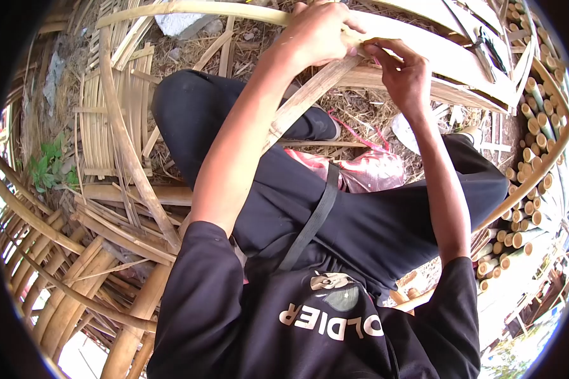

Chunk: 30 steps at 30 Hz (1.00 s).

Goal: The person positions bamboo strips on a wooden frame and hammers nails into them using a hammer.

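Observation:
My left hand is closed around the end of a long curved bamboo strip at the top. Beside it my right hand has thumb and fingers pinched at the same joint; what lies between them is too small to make out, though a bit of pink shows there. A flat bamboo slat runs from under both hands down behind my left forearm. Behind the hands stretches a wide pale board, brightly lit.
A pink-and-white bag with pink string lies between my crossed legs. A tool with a dark handle rests on the board. Cut bamboo poles are stacked at right; woven slats and bamboo poles lie at left.

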Available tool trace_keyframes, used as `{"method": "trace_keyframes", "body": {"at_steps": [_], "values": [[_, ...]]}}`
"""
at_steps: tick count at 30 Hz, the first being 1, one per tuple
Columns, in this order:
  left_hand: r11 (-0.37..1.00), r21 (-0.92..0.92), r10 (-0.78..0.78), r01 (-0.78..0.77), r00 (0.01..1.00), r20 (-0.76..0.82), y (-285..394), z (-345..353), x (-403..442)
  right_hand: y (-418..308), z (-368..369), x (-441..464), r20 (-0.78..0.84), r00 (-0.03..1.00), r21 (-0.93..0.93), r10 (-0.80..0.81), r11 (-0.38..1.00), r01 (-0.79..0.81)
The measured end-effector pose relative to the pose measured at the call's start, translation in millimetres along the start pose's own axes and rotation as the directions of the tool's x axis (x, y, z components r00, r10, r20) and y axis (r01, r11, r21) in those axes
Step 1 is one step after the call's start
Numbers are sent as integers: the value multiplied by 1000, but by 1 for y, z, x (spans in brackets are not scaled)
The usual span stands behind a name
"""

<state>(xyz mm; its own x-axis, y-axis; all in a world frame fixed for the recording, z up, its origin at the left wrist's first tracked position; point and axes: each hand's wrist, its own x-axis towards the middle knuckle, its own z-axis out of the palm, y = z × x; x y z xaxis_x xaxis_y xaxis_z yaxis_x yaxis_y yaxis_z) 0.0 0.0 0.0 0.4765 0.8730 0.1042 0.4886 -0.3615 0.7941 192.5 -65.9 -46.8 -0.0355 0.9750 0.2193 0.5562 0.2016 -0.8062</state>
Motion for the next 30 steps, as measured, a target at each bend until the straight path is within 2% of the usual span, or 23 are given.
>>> {"method": "trace_keyframes", "body": {"at_steps": [1, 2, 3, 5, 6, 7, 8, 13, 15, 21, 23, 25, 27, 28, 29, 30], "values": [[990, 95, 96, -100, 994, 46, -12, 3, 1, -2, -1, 1, -7, 999, -34, -43, 999, 42], [961, 184, 190, -205, 977, 99, -25, 8, 3, -6, -2, 1, 7, 995, -178, -104, 979, 103], [975, -35, 223, -221, 969, 107, -33, 10, 14, 3, 5, 3, -46, 998, -232, -49, 972, 37], [961, 13, 273, -275, 959, 73, -28, 15, 13, 5, 2, 1, -87, 995, -143, -37, 989, 25], [962, -84, 262, -261, 965, -2, -24, 20, 11, 3, -1, 1, -95, 995, -146, -42, 989, 28], [923, -31, 381, -383, 923, -51, -25, 22, 11, 1, 0, 1, -106, 993, -130, -47, 991, 33], [917, -60, 390, -394, 918, -77, -26, 25, 11, -1, -1, 1, -112, 994, -79, -11, 997, 2], [902, -191, 365, -388, 919, -147, -27, 28, 1, -4, -2, 4, -127, 987, -77, -99, 993, 90], [904, -174, 367, -391, 918, -153, -25, 28, -1, -5, -2, 4, -96, 991, -16, -94, 996, 93], [915, -146, 355, -376, 923, -147, -24, 26, -3, -11, -3, 6, -90, 989, -67, -120, 991, 114], [936, -144, 305, -321, 944, -122, -26, 28, -3, -12, -5, 7, -67, 991, -73, -117, 991, 112], [930, -167, 308, -327, 943, -129, -20, 27, -5, -4, -13, 11, -29, 997, -40, -71, 997, 70], [917, -159, 344, -367, 926, -153, -21, 31, -5, 1, -37, 16, 140, 980, 89, 144, 984, -157], [917, -154, 350, -369, 926, -138, -22, 31, -5, 2, -61, 24, 144, 965, 2, 219, 975, -222], [918, -152, 347, -368, 926, -146, -24, 32, -4, 29, -89, 34, 54, 996, -13, 65, 998, -64], [920, -184, 325, -346, 936, -136, -26, 33, -4, 37, -127, 45, -29, 997, -323, 65, 944, -71]]}}
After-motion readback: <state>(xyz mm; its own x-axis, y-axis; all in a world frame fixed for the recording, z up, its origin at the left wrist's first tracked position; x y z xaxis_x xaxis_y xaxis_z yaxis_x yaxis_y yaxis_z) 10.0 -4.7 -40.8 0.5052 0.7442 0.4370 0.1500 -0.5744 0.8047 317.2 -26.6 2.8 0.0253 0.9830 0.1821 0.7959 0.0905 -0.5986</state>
